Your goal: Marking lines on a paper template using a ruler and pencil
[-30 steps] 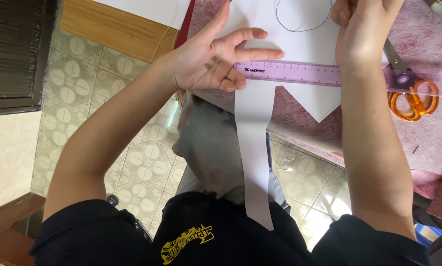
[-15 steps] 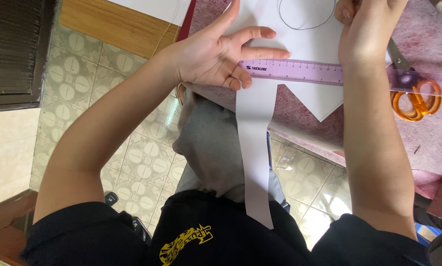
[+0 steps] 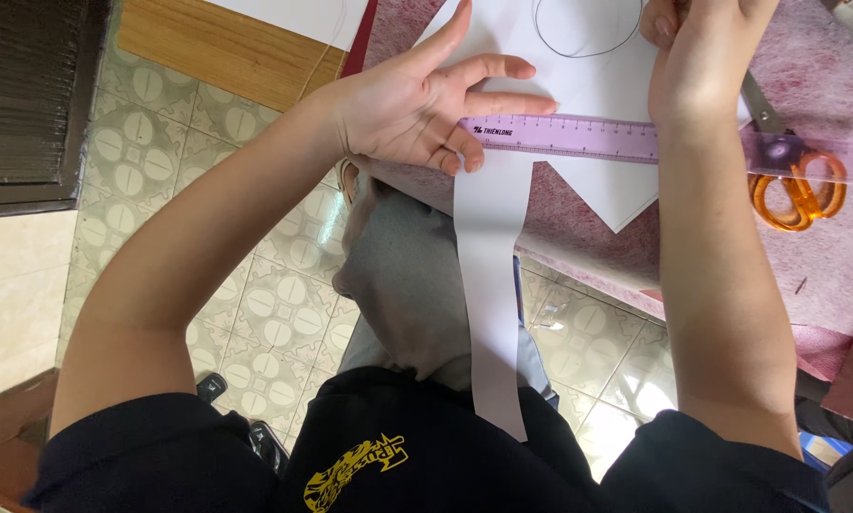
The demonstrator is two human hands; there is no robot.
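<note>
My left hand (image 3: 417, 104) lies spread on a sheet of white paper (image 3: 578, 85). Its index finger stretches along the top of a clear purple ruler (image 3: 578, 138), and two curled fingers press on the ruler's left end. My right hand (image 3: 697, 38) is at the top edge above the ruler, with its fingers curled and partly out of frame, so I cannot see what it holds. A thin drawn curve (image 3: 578, 43) shows on the paper between the hands. A long white paper strip (image 3: 488, 304) hangs from the ruler over the table edge onto my lap.
Orange-handled scissors (image 3: 797, 190) lie on the pink table cover (image 3: 825, 266), at the right under the ruler's far end. A wooden board (image 3: 217, 47) is at the top left. Patterned floor tiles (image 3: 265, 304) and my grey-clad knee (image 3: 398, 275) are below the table edge.
My left hand's fingers have stretched slightly farther right along the ruler. Everything else has stayed in place.
</note>
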